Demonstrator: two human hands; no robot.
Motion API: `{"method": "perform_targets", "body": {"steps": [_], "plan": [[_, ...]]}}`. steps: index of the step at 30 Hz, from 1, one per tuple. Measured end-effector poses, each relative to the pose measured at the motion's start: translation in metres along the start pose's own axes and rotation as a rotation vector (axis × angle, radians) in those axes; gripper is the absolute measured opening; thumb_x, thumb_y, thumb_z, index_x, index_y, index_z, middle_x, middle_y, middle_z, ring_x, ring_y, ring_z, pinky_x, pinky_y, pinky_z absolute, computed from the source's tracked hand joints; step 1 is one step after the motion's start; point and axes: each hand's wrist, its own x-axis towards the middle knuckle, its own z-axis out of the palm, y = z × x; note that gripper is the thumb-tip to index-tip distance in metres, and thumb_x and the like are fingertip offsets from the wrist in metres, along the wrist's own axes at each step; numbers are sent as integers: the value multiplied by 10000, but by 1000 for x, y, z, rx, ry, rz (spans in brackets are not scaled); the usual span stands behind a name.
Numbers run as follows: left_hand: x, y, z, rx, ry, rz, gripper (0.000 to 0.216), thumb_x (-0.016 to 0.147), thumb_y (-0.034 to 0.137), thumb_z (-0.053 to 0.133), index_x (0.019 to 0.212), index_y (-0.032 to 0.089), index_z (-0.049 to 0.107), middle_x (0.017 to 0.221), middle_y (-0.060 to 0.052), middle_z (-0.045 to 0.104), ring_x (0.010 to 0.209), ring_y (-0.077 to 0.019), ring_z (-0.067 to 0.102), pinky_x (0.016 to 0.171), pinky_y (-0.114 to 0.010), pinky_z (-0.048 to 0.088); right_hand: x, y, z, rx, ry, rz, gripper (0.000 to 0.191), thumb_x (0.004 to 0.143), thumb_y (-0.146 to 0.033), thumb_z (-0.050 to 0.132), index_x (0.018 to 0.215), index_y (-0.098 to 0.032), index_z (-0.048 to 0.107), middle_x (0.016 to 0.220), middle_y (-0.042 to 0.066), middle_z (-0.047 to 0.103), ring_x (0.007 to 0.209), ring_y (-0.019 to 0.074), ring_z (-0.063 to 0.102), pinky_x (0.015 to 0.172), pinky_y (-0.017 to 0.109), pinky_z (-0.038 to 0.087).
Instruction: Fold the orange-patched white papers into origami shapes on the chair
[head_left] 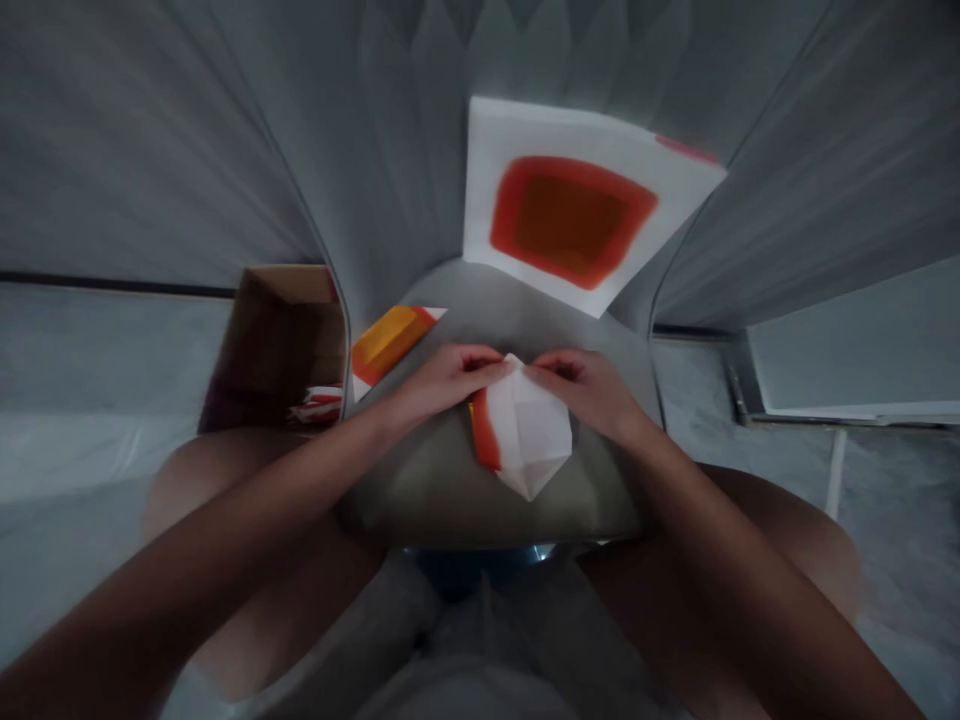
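Observation:
A partly folded sheet of paper (pixel 534 430), white with a red and orange band on its left side, lies on the grey seat of a chair (pixel 450 510). My left hand (pixel 469 372) pinches its far corner from the left, thumb and fingers together. On the other side of that same corner, my right hand (pixel 576 380) grips the paper between thumb and fingers. Left of my left hand rests a folded orange, red and white paper piece (pixel 394 345), touched by neither hand.
A flat white sheet with a red-brown square (pixel 574 220) leans against the grey chair back (pixel 420 150). An open cardboard box (pixel 255 340) stands on the floor at left, with red and white folded papers (pixel 319 404) inside. A pale panel (pixel 862 340) is at right.

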Motion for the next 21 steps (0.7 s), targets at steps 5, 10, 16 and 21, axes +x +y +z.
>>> {"method": "perform_targets", "body": {"steps": [5,10,16,21], "plan": [[0,0,1,-15,22,3,367,867,545,736,891,180,775,815,-7,695,760,-144,586,659,-253,414,1,-3,0,-32,-27,-22,390,843,-593,724,857,-208,782,834,46,755,743,189,642,628,291,477],[-2,4,0,-24,65,3,342,878,522,732,870,183,777,809,-9,696,737,-136,570,644,-254,412,0,-3,-8,-24,-65,-9,425,816,-645,732,871,-227,781,835,43,755,739,193,642,630,298,489],[-2,5,-3,-27,85,21,361,873,538,737,899,182,788,843,-17,721,760,-141,588,671,-259,436,-1,-6,-20,-82,-157,20,478,836,-700,702,800,-224,740,753,24,704,683,167,591,599,284,459],[0,4,0,-4,120,-1,397,853,567,744,876,172,780,831,-22,725,766,-150,592,673,-266,443,0,-2,-22,-121,-163,21,539,864,-736,651,755,-211,703,676,5,642,627,145,537,555,271,410]]}}
